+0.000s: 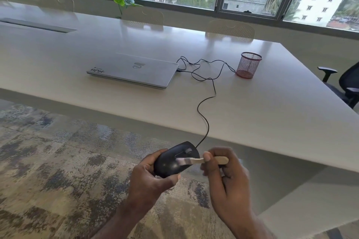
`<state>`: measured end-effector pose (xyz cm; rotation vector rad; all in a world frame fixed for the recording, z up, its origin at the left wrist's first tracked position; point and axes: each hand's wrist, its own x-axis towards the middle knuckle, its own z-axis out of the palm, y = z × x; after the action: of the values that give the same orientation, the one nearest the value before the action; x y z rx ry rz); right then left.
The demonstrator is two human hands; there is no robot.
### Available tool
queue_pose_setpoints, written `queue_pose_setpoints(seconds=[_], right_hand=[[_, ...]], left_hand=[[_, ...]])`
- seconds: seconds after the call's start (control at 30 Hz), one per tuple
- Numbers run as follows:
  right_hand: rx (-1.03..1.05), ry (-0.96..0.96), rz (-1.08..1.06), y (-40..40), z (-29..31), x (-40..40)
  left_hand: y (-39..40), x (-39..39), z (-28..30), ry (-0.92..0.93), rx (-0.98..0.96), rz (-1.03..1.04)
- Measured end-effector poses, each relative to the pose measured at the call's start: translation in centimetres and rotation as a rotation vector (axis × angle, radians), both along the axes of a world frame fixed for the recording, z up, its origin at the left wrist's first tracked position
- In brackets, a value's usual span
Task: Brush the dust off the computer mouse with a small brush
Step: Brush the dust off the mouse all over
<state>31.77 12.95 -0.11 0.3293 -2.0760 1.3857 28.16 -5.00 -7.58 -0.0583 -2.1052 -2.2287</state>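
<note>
left hand (153, 175) curled round black mouse (175, 160), held off the bench (252, 114) edge, above the carpet | right hand (223, 172) pinching small brush (202, 160) | bristles blurred, on mouse's top | cable (206, 103) runs to laptop (134, 70)

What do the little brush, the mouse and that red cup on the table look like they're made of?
Brush: pale handle, probably wood or light plastic; bristles blurred, so unclear. Mouse: black, likely plastic, smooth with a soft sheen where light catches it. Cup: red see-through mesh, most likely thin painted metal wire with a solid rim and base.
</note>
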Motion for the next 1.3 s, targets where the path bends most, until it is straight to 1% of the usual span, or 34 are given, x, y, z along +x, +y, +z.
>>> queue_pose_setpoints(seconds=[0.07, 0.13, 0.2, 0.37, 0.53, 0.63, 0.7, 0.77, 0.87, 0.97, 1.1, 1.3], right_hand=[[0.062, 0.047, -0.069, 0.6, 0.0, -0.2], [0.145, 0.049, -0.126, 0.8, -0.2, -0.2], [0.178, 0.044, -0.128, 0.5, -0.5, 0.0], [0.133, 0.092, -0.026, -1.5, -1.1, 1.0], [0.048, 0.115, 0.03, -2.4, -1.2, 1.4], [-0.02, 0.153, -0.054, -1.5, -1.0, 1.2], [0.007, 0.169, -0.157, -0.7, -1.0, 1.0], [0.06, 0.175, -0.197, -0.3, -1.1, 1.0], [0.109, 0.168, -0.142, -1.1, -1.5, 1.3], [0.09, 0.152, -0.061, -2.1, -1.9, 1.4], [0.123, 0.14, -0.024, -2.8, -1.7, 1.3], [0.133, 0.157, 0.063, -3.5, -2.0, 1.1]], left_hand=[[0.1, 0.2, 0.2, 0.012, -0.023, 0.035], [0.1, 0.2, 0.2, 0.018, -0.043, 0.066], [0.2, 0.2, 0.2, 0.014, -0.045, 0.085], [0.3, 0.0, -0.1, -0.003, -0.022, 0.062], [0.4, 0.0, 0.2, 0.036, -0.057, 0.072], [0.5, 0.0, 0.2, 0.061, -0.099, 0.079], [0.4, -0.1, 0.1, 0.073, -0.109, 0.094], [0.3, -0.1, -0.1, 0.082, -0.123, 0.102], [0.3, -0.2, -0.1, 0.09, -0.137, 0.115], [0.5, -0.3, 0.3, 0.099, -0.129, 0.119], [0.4, -0.3, 1.1, 0.142, -0.138, 0.101], [0.2, -0.6, 0.6, 0.136, -0.185, 0.105]])
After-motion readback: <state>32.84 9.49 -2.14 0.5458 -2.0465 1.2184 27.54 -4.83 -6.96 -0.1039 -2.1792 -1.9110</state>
